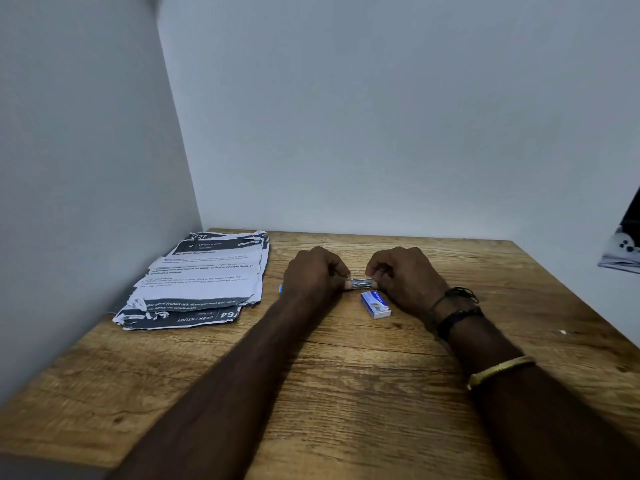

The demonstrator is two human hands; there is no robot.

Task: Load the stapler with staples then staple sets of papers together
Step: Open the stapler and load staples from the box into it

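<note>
Left hand [313, 275] and right hand [401, 273] pinch opposite ends of a staple strip [360, 283]; its long axis runs left-right between them, above the tabletop [346, 375].

A wooden table [346, 393] fills the lower view, its grain running across. Its far edge meets a plain pale wall [381, 116], its left edge another. Beyond the right edge, a dark printed sheet [623, 247] hangs against the wall, partly cut off.
</note>
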